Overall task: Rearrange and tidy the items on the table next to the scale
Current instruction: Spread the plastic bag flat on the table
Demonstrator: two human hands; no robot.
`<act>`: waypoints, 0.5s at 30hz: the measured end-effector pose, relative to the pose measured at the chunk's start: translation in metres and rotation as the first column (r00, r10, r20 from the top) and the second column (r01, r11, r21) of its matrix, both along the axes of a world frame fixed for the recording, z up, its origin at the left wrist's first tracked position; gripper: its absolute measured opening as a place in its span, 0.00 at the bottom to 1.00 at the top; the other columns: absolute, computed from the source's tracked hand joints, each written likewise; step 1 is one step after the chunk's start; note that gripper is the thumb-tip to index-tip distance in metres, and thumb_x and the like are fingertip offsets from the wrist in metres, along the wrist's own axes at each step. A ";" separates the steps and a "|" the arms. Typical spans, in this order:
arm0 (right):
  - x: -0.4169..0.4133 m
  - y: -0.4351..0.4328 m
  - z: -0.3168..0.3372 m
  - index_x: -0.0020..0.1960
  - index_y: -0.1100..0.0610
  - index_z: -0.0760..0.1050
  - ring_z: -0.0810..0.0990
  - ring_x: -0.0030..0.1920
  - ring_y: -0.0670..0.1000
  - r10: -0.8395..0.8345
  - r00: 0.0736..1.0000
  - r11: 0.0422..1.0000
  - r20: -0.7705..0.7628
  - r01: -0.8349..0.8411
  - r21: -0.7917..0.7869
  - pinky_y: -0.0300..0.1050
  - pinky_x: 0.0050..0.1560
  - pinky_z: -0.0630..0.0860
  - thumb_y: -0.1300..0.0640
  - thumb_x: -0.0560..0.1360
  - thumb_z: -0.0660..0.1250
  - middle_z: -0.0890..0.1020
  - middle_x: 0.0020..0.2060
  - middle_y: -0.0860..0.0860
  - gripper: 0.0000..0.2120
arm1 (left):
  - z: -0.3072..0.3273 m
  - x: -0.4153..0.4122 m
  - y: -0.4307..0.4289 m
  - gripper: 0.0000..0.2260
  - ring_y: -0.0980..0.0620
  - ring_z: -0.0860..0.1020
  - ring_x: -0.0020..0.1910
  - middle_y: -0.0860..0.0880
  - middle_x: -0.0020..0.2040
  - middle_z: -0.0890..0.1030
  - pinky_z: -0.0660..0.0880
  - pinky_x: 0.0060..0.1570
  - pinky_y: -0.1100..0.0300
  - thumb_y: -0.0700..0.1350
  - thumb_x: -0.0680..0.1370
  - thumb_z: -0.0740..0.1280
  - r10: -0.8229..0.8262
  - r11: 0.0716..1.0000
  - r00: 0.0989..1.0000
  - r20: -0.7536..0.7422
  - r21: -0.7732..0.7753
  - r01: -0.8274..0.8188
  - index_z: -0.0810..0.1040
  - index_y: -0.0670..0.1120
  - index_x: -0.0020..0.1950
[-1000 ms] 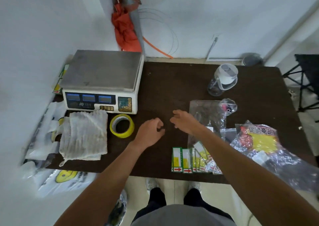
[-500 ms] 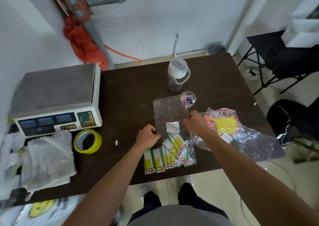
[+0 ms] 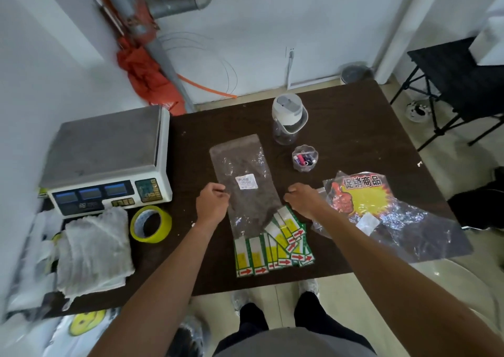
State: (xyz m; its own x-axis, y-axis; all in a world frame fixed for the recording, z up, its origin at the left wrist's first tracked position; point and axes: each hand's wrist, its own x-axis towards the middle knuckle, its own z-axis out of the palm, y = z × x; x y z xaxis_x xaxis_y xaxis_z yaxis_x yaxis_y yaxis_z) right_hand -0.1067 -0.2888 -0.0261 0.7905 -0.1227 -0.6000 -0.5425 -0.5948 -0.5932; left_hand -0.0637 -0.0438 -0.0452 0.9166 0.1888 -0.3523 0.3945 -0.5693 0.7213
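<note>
A: Your left hand [image 3: 212, 206] is at the left edge of the clear bag [image 3: 245, 163]. Thumb and forefinger pinch that edge, and the other fingers are curled.

B: Yes. Your right hand [image 3: 305, 201] sits at the bag's right edge, knuckles up and fingers curled under. The fingertips are hidden, so I cannot tell whether you hold the film or only rest on it.

A: The clear bag lies flat in the middle of the table [image 3: 354, 116], its long side running near to far. Its white label [image 3: 246, 181] is between your two hands.

B: Its near end meets the fan of tags [image 3: 261, 255] by the table's near edge. They are green-edged, with yellow patches and red arrows. I cannot tell which lies on top.

A: On your left, the scale [image 3: 109, 149] stands at the far-left corner. The tape [image 3: 150, 223] is just near of it, and the cloth [image 3: 95, 247] is left of the tape.

B: On your right, the promo bag [image 3: 365, 196] lies just beside your right hand, and its plastic runs out over the near-right corner.

A: Farther off, right of the clear bag's far end and apart from it, stands the jar [image 3: 305, 158] with small coloured bits inside. The white-lidded bottle [image 3: 287, 119] is beyond that.
</note>
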 end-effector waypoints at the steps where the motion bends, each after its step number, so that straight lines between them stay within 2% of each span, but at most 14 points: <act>1: 0.002 0.004 0.002 0.64 0.57 0.76 0.79 0.60 0.58 0.012 1.000 1.000 0.010 -0.012 0.016 0.48 0.56 0.72 0.53 0.79 0.62 0.81 0.59 0.57 0.16 | 0.001 0.005 0.004 0.07 0.50 0.84 0.39 0.49 0.43 0.85 0.81 0.48 0.51 0.38 0.75 0.70 0.040 0.999 0.999 0.014 0.008 -0.040 0.79 0.49 0.48; 7: 0.013 0.021 0.003 0.59 0.56 0.80 0.82 0.54 0.59 0.057 0.997 0.995 0.050 -0.061 0.074 0.51 0.56 0.76 0.54 0.80 0.63 0.84 0.53 0.57 0.12 | 0.003 0.032 0.017 0.06 0.50 0.84 0.43 0.52 0.41 0.84 0.81 0.52 0.50 0.40 0.73 0.72 0.158 0.987 0.987 0.041 0.024 -0.159 0.81 0.51 0.41; 10: 0.018 0.025 0.001 0.60 0.54 0.79 0.83 0.53 0.58 0.064 0.997 0.991 0.040 -0.069 0.119 0.57 0.59 0.78 0.52 0.80 0.64 0.84 0.55 0.55 0.12 | 0.006 0.040 0.020 0.07 0.52 0.84 0.42 0.54 0.39 0.84 0.81 0.51 0.51 0.41 0.73 0.72 0.145 0.988 0.987 0.069 0.037 -0.148 0.81 0.52 0.38; 12: 0.020 0.029 0.002 0.61 0.54 0.79 0.83 0.53 0.57 0.079 0.996 0.989 0.047 -0.084 0.123 0.56 0.57 0.78 0.52 0.80 0.64 0.84 0.55 0.54 0.13 | 0.011 0.044 0.022 0.07 0.53 0.83 0.42 0.55 0.39 0.83 0.81 0.50 0.53 0.41 0.74 0.72 0.140 0.988 0.986 0.093 0.053 -0.145 0.81 0.53 0.39; 15: 0.022 0.035 0.003 0.57 0.53 0.80 0.84 0.50 0.56 0.092 0.995 0.988 0.043 -0.096 0.118 0.55 0.55 0.78 0.53 0.80 0.64 0.84 0.52 0.54 0.09 | 0.012 0.052 0.029 0.08 0.53 0.84 0.38 0.54 0.39 0.84 0.83 0.48 0.51 0.41 0.74 0.72 0.188 0.982 0.978 0.089 -0.015 -0.187 0.81 0.53 0.39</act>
